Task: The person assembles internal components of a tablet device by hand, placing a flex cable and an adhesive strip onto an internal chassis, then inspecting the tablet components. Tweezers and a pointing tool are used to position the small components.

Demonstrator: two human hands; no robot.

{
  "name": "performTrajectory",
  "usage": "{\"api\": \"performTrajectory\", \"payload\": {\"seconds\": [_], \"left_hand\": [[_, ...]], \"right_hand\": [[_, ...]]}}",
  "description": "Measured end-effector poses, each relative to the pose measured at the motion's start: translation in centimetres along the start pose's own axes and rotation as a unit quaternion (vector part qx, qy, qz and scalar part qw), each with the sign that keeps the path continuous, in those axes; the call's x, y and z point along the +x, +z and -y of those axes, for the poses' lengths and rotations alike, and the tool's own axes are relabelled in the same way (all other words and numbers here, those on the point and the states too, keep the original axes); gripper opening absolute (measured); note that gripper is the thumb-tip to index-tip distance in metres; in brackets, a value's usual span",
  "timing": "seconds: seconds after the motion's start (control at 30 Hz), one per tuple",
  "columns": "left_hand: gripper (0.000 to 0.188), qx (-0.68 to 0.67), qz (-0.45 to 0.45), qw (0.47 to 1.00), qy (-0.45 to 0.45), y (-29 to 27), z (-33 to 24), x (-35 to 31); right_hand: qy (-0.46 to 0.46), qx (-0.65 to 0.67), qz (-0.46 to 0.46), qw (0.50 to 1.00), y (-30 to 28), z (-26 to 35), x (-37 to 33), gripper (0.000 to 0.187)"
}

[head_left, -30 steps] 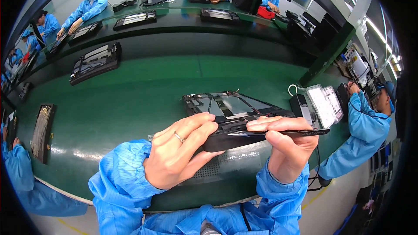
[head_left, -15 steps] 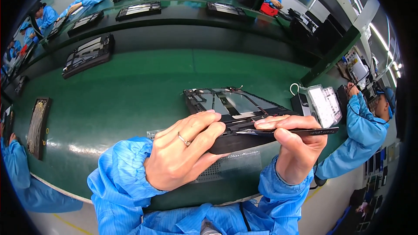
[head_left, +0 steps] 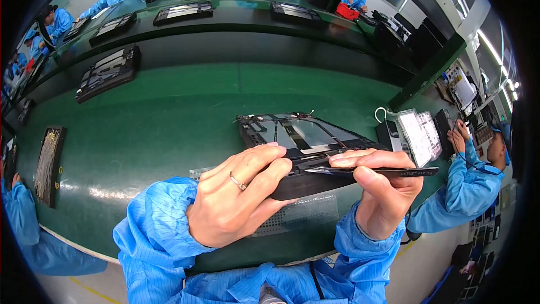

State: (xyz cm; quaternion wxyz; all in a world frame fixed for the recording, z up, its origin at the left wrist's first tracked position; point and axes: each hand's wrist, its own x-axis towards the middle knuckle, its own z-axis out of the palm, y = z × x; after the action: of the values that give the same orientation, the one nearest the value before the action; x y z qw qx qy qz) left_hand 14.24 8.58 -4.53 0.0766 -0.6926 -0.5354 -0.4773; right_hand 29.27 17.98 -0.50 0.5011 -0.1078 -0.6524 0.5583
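A flat black-framed device (head_left: 315, 135), its inside showing grey panels and dark cables, is tilted up in front of me. My left hand (head_left: 233, 197) grips its near left edge, fingertips on top and the thumb underneath. Black tweezers (head_left: 405, 173) lie between the thumb and fingers of my right hand (head_left: 388, 191), their pointed tips reaching left to the near edge of the device. Right-hand fingertips also rest along that edge. What the tips touch is too small to make out.
A clear parts case (head_left: 419, 135) stands by a black box at the right. At the left lies a black tray (head_left: 49, 166) of thin pale strips. Another open device (head_left: 108, 73) sits on the dark belt beyond. A green post (head_left: 433, 67) rises at right; co-workers sit around.
My hands, the tweezers and the device in front of me stay almost still. The device on the near belt has shifted slightly left; those on the far shelf slightly right. Co-workers' hands have moved.
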Motion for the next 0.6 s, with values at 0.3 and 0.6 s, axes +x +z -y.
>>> {"api": "performTrajectory", "payload": {"seconds": [0.3, 0.6], "left_hand": [[0.047, 0.006, -0.004, 1.0, 0.001, -0.5, -0.01, -0.12], [0.036, 0.042, -0.036, 0.995, 0.08, -0.27, 0.6, -0.28]], "right_hand": [[-0.004, 0.01, 0.004, 1.0, 0.4, 0.02, -0.06, 0.013], [0.004, 0.016, 0.019, 1.0, 0.58, 0.43, -0.25, 0.013]]}}
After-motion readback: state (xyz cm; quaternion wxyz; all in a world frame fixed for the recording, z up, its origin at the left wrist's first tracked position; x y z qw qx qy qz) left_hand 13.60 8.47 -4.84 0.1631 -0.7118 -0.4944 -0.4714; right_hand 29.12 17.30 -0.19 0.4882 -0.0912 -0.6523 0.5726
